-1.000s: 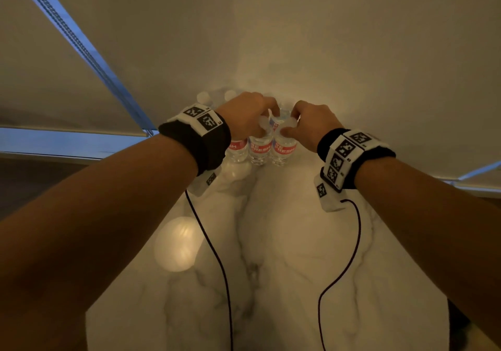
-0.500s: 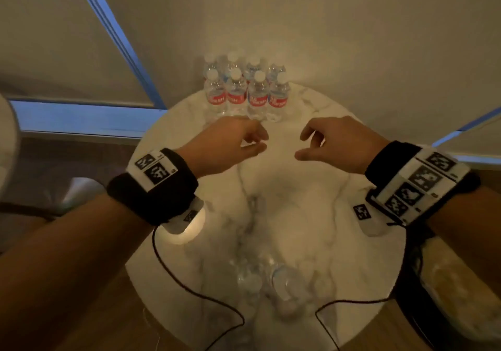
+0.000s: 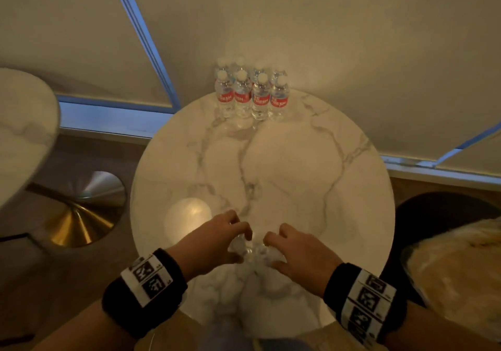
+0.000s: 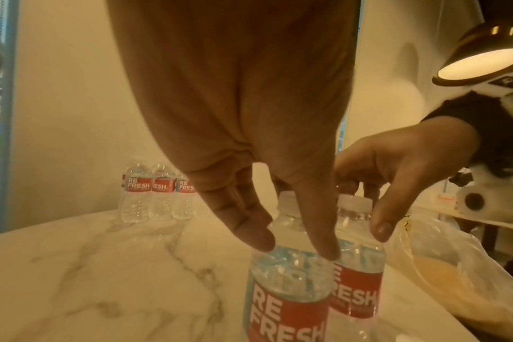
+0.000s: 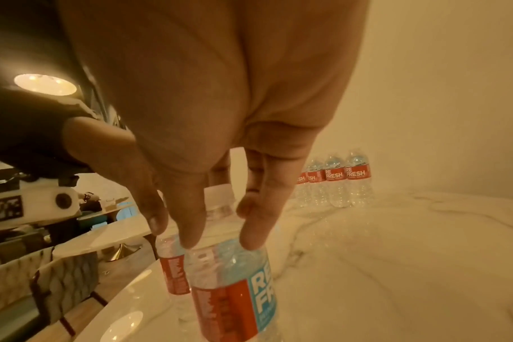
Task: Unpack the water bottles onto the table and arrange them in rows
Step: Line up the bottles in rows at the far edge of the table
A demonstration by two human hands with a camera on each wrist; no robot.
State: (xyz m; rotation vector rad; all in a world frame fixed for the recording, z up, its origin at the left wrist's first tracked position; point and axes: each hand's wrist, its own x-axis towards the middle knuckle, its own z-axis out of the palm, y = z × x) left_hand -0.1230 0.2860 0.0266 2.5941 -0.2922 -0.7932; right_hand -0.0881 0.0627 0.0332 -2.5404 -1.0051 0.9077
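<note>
**A:** Scanning the round white marble table (image 3: 311,161), and seeing what at 12 o'clock?

**B:** Seeing eight clear plastic water bottles with red labels (image 3: 252,93). Standing upright in two rows of four, packed close, right at the far edge.

**A:** And finding what at 6 o'clock?

**B:** Finding two more of the same kind, upright and touching side by side, well apart from the rows. Calling them the left near bottle (image 4: 287,289) and the right near bottle (image 4: 358,289). Showing only as a blur between the hands in the head view.

**A:** Checking the left grip (image 3: 214,242)?

**B:** Gripping the left near bottle at its shoulder, with thumb and fingertips (image 4: 322,250) pressing on the clear plastic just above the label.

**A:** Checking the right grip (image 3: 298,253)?

**B:** Gripping the right near bottle the same way from above, with thumb and fingers coming down around the white cap and neck.

**A:** Noticing anything off the table?

**B:** Spotting a clear plastic bag (image 4: 454,277) beyond the edge at 4 o'clock, and a second marble table on a gold base (image 3: 24,133) out at 9 o'clock.
</note>
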